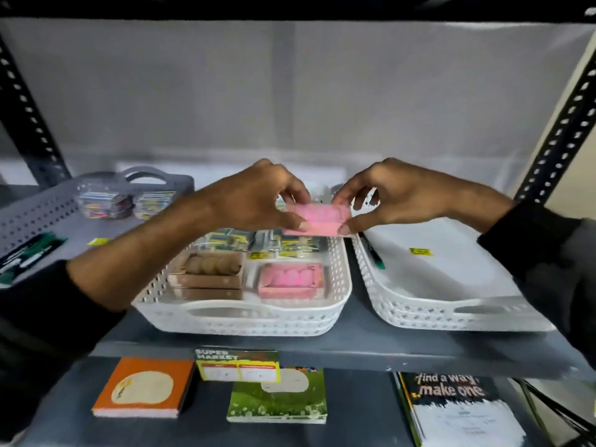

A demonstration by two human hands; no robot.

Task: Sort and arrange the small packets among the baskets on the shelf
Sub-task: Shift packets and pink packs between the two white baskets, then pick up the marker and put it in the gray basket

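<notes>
My left hand [258, 196] and my right hand [392, 195] both pinch a small pink packet [317, 219], one at each end, above the back of the middle white basket [245, 319]. That basket holds another pink packet [292, 280] at front right, brown packets [209, 274] at front left, and several yellow-and-clear packets [258, 241] behind them. The right white basket [451, 312] has a green pen [375, 256] and a yellow tag [420, 251]. A grey basket [38, 211] at left holds clear packets of colourful items [124, 200].
Green pens [29, 253] lie at the grey basket's front. Slotted black uprights [562, 124] frame the shelf at both sides. The lower shelf carries an orange notebook [145, 387], a green notebook [279, 396], a black one [451, 404] and a price card [237, 366].
</notes>
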